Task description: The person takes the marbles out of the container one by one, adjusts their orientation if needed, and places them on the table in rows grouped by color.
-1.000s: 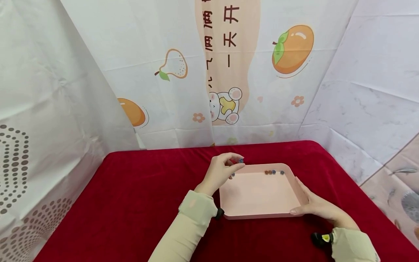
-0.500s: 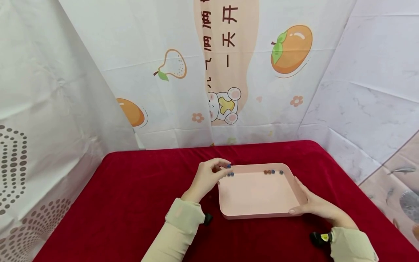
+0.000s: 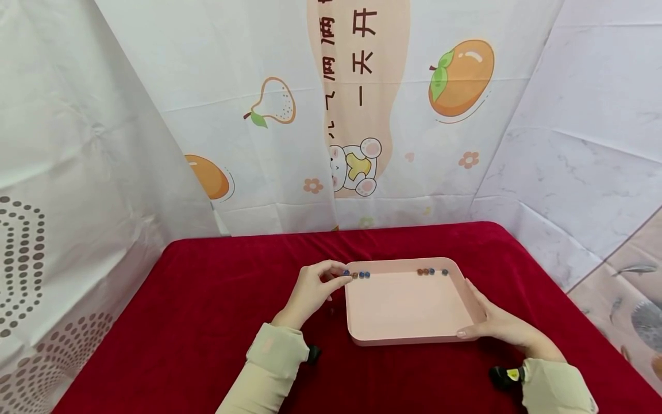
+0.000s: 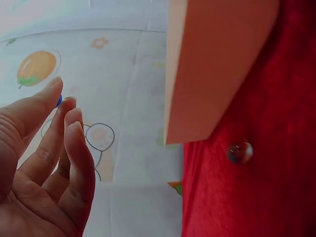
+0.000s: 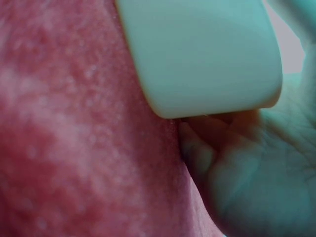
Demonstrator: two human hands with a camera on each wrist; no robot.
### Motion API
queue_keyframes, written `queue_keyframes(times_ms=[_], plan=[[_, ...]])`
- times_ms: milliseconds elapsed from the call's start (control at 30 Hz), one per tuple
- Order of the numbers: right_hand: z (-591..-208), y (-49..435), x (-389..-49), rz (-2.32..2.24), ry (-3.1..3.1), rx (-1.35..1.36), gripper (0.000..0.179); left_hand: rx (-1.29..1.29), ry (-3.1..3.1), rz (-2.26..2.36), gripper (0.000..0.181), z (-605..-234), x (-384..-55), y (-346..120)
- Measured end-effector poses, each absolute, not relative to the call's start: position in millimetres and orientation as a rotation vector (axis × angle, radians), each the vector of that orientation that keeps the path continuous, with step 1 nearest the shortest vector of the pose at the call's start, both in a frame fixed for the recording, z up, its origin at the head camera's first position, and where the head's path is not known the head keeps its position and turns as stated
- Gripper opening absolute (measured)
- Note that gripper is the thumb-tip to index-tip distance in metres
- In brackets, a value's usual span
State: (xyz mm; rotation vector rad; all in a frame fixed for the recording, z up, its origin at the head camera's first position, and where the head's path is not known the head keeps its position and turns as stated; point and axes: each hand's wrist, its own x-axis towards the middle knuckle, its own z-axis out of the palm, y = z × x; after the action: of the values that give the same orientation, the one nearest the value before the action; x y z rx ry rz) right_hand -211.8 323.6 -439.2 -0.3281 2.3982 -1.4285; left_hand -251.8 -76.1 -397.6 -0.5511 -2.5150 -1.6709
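At the far left corner of the pink tray (image 3: 408,305), my left hand (image 3: 310,293) pinches a blue marble (image 4: 59,100) between thumb and forefinger, its other fingers loosely bent. Beside those fingertips, a brown marble (image 3: 354,275) and two blue ones (image 3: 364,275) line the tray's back wall. Farther right along that wall are two brown marbles (image 3: 423,272), a blue marble (image 3: 431,271) and, slightly apart, another blue one (image 3: 445,272). My right hand (image 3: 499,326) holds the tray's near right corner, thumb at the front wall and fingers along the right side.
Outside the tray's left wall, a clear marble (image 4: 240,151) lies on the red cloth (image 3: 207,322) covering the table. Printed white curtains (image 3: 248,172) stand behind the table and along both sides.
My left hand has moved left and down with the blue marble, from above the tray's back wall to its far left corner, uncovering marbles there. The right hand stays on the tray.
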Motion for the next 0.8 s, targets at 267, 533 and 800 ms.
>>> queue_keyframes(times_ms=[267, 533, 800], plan=[[-440, 325, -212, -1.428, 2.406, -0.333, 0.114, -0.551, -2.56, -1.591, 0.014, -405, -250, -80], [-440, 325, -211, -1.421, 2.416, -0.333, 0.113, -0.545, -2.545, -1.486, 0.015, -413, -251, -84], [-439, 324, -211, -1.416, 2.415, -0.331, 0.113, -0.498, -2.542, -1.488, 0.015, -417, -250, -90]])
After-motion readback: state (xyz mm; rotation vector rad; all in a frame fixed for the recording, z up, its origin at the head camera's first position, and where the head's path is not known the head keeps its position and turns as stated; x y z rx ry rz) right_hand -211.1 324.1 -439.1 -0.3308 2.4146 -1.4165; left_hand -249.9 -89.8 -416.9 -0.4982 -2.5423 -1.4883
